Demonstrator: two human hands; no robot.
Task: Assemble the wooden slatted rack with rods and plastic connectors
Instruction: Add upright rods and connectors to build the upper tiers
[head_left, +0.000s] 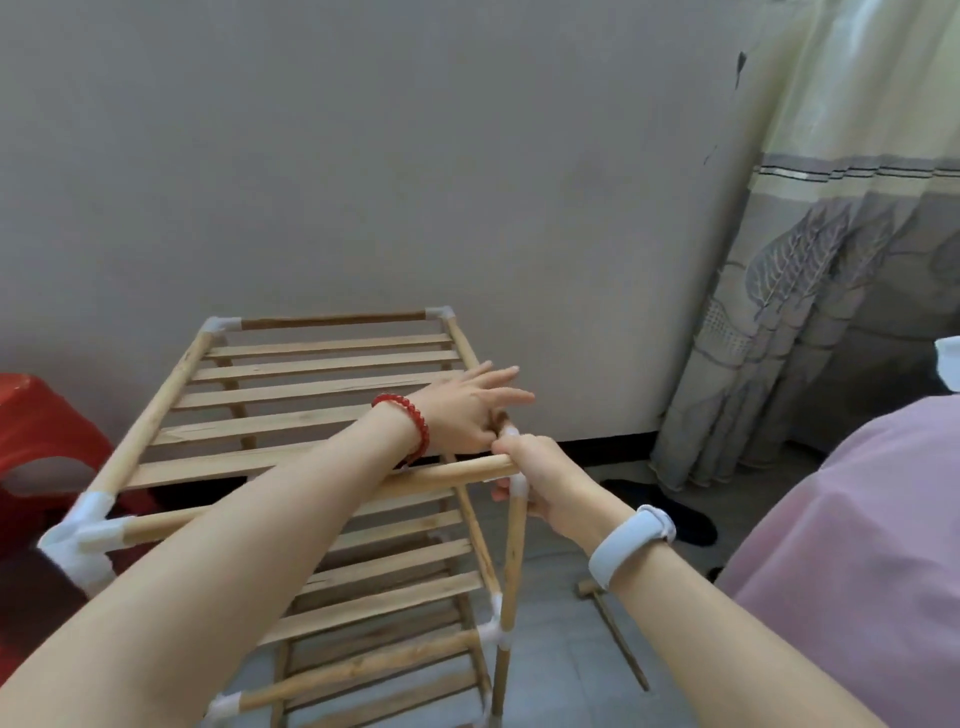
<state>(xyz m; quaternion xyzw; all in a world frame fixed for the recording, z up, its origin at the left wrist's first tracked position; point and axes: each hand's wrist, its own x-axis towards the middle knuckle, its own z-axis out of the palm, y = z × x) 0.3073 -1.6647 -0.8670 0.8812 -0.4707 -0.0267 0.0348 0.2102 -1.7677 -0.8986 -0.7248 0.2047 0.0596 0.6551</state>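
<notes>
two hands meet at near right top corner of rack (322, 395), standing on floor by wall: left hand (462, 410) fingers spread, thumb pinching plastic connector (511, 434); right hand (540, 478) curled round it. could jam or pop off from skewed rod (447, 475), or rack could tip

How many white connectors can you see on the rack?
6: back left, back right, front left, front right under the hands, lower right, bottom. More may be hidden.
</notes>
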